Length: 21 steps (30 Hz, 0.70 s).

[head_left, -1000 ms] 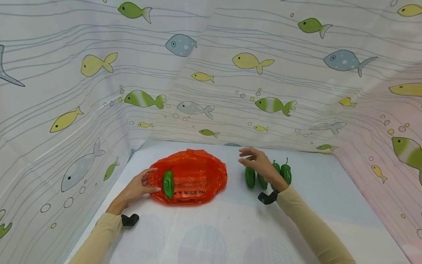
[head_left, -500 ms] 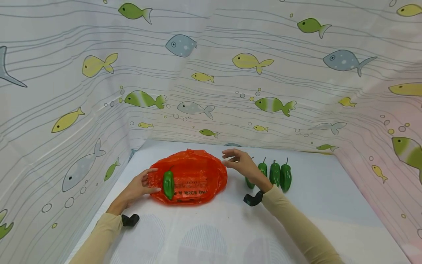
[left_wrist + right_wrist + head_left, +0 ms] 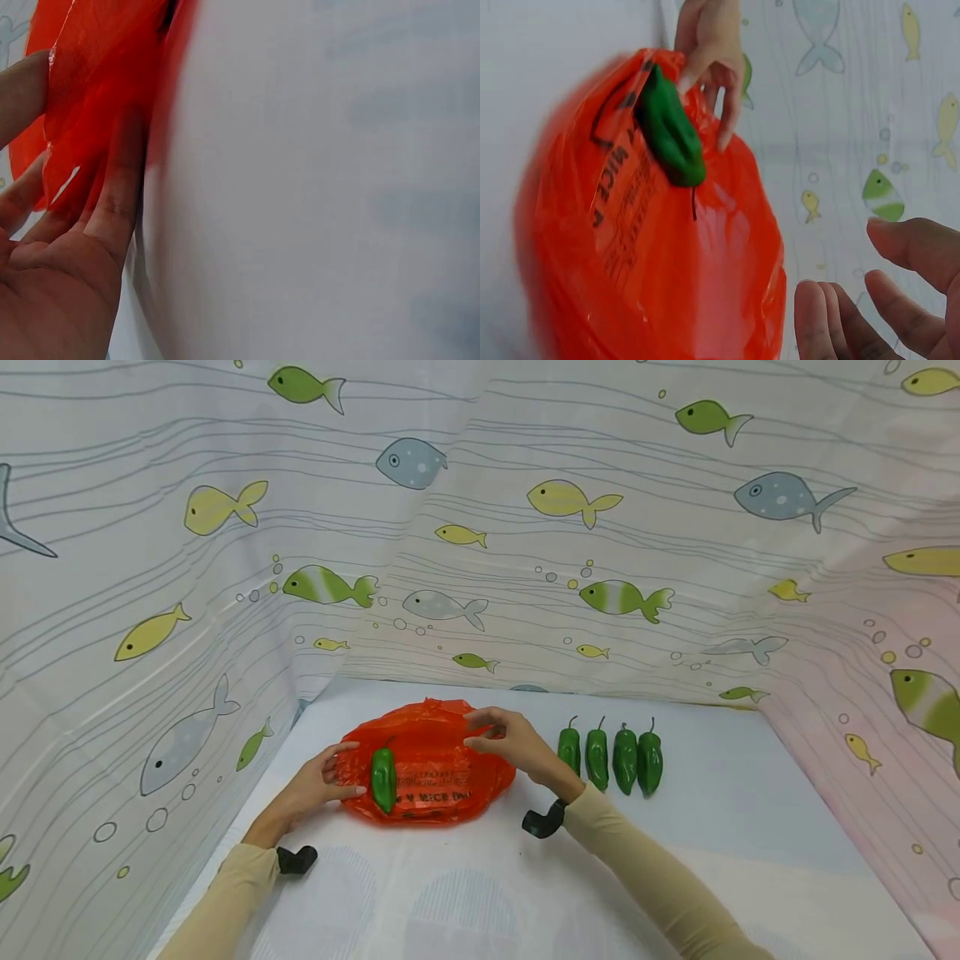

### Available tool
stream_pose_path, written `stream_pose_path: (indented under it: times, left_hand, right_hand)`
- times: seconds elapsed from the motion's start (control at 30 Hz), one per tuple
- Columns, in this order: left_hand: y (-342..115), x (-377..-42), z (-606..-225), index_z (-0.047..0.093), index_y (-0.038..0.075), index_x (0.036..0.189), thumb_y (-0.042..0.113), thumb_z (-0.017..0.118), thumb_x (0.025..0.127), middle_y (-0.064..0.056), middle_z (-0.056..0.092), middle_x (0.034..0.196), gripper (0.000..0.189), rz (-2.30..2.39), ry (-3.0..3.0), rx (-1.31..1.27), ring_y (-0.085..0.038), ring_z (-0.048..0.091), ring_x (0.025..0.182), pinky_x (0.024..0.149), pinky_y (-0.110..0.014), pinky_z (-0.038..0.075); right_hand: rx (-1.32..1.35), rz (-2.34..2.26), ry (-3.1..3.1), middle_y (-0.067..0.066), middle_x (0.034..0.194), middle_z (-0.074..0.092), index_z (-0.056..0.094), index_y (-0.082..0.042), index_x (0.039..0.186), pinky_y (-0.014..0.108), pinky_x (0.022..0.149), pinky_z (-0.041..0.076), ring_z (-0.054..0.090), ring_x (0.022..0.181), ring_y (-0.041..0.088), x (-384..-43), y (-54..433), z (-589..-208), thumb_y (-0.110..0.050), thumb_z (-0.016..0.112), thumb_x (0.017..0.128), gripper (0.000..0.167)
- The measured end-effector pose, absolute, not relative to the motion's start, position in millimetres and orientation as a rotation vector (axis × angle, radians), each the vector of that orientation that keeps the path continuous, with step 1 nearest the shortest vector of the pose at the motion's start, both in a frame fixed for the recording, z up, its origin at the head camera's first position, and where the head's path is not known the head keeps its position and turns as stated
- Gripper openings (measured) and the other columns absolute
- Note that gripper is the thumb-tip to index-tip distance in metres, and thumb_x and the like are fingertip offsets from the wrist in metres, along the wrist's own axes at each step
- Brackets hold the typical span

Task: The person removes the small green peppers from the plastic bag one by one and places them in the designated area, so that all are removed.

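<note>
While the head view gives the whole scene, each wrist view adds a detail of its own. From the head camera, an orange plastic bag [image 3: 431, 762] lies flat on the white table [image 3: 480, 877], and one green pepper [image 3: 383, 779] lies on top of the bag near its left end. The left hand [image 3: 315, 781] rests at that left edge of the bag, fingers nearly straight, thumb and forefinger just beside the pepper. The right hand [image 3: 510, 745] is over the right part of the bag, with the fingers loosely bent and holding nothing; from this view I cannot tell if it touches the plastic. To the right, four more green peppers [image 3: 609, 758] lie in a row on the table, side by side, stems pointing away from the person.

The left wrist view shows what the head view does not: the left fingers [image 3: 112, 202] lie flat against the table and the thin orange film covers their tips.

The right wrist view shows the right fingertips [image 3: 832, 319] spread and apart from the bag, not gripping it, with the pepper and the left hand behind.
</note>
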<state>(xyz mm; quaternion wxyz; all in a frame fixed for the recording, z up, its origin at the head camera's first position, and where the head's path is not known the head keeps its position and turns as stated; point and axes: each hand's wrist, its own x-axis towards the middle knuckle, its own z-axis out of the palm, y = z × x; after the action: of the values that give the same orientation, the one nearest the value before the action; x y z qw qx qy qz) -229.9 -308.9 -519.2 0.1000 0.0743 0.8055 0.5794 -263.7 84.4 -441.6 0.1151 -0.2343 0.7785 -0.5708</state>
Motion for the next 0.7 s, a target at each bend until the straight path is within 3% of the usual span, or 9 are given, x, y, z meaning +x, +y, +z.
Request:
stream_pose_path:
  times: [0.2,0.3,0.43,0.7]
  left_hand:
    - [-309.7,-230.5,-518.7,0.037,0.011,0.156,0.014,0.087,0.084,-0.024,0.041,0.154,0.087,1.696,2.389,0.211,-0.041,0.051,0.131,0.092,-0.024,0.053]
    - [-309.9,-230.2,-518.6,0.037,0.012,0.156,0.015,0.087,0.084,-0.024,0.042,0.153,0.087,1.683,2.403,0.208,-0.041,0.051,0.131,0.093,-0.024,0.052]
    - [-309.3,-229.4,-518.3,0.037,0.011,0.155,0.014,0.087,0.084,-0.024,0.043,0.152,0.086,1.686,2.404,0.21,-0.041,0.051,0.131,0.092,-0.024,0.053]
    - [-307.5,-228.6,-518.8,0.036,0.009,0.155,0.011,0.086,0.085,-0.025,0.042,0.152,0.086,1.71,2.385,0.223,-0.039,0.052,0.13,0.092,-0.022,0.052]
  right_hand:
    - [-0.716,-1.667,2.239,0.01,0.128,0.066,0.064,-0.015,0.134,0.05,0.095,0.054,0.063,0.107,0.026,-257.8,69.7,-441.3,-0.024,0.076,0.095,0.041]
    - [-0.75,-1.663,2.229,0.004,0.125,0.067,0.065,-0.018,0.133,0.049,0.094,0.055,0.063,0.107,0.025,-255.7,63.0,-442.7,-0.026,0.077,0.095,0.041]
    - [-0.799,-1.631,2.251,0.004,0.124,0.067,0.067,-0.02,0.131,0.039,0.088,0.056,0.064,0.104,0.022,-254.1,53.5,-443.6,-0.028,0.079,0.094,0.04]
    - [-0.787,-1.643,2.236,-0.003,0.119,0.069,0.068,-0.02,0.129,0.054,0.091,0.055,0.065,0.101,0.02,-250.3,30.8,-446.9,-0.026,0.079,0.093,0.038]
